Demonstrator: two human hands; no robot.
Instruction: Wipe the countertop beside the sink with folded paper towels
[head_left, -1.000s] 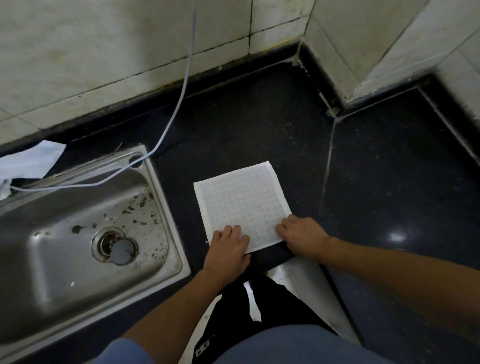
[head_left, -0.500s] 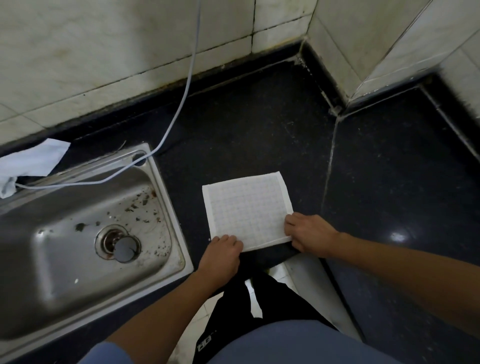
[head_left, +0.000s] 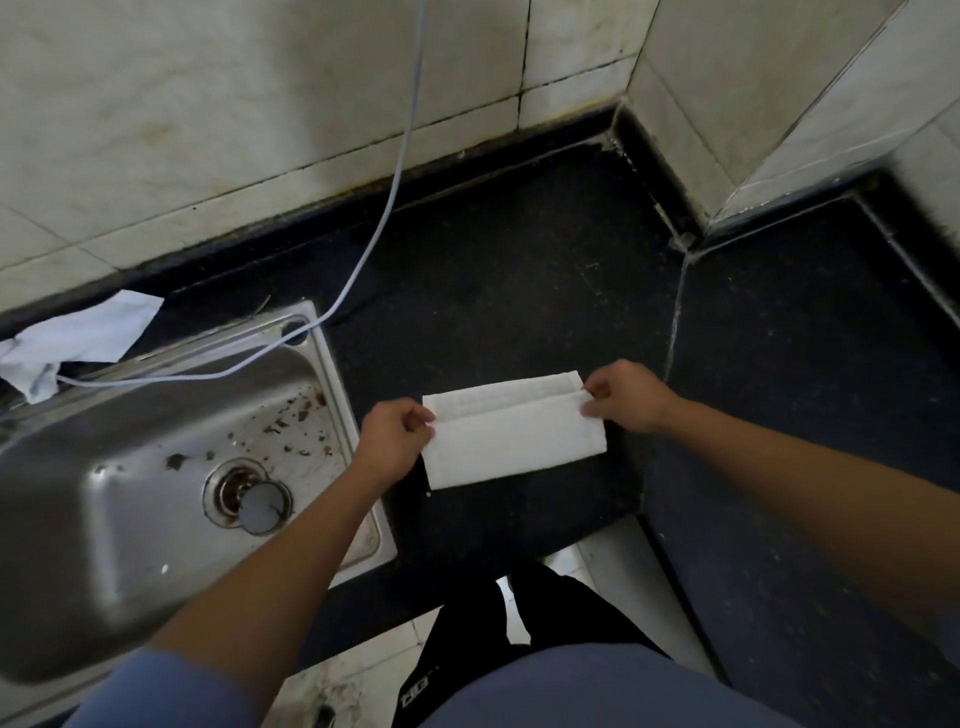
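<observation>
Holds the paper towel (head_left: 514, 441) flat on the dark surface (head_left: 519, 270), just right of the sink (head_left: 104, 545), folded over, flap short of the far edge. Pinches its ends with left hand (head_left: 395, 441) and right hand (head_left: 631, 397), probably to square the layers into a firm pad. Leaves open room behind and rightward up to the wall (head_left: 260, 130); calls for care near the cord (head_left: 385, 213) and the front edge.
</observation>
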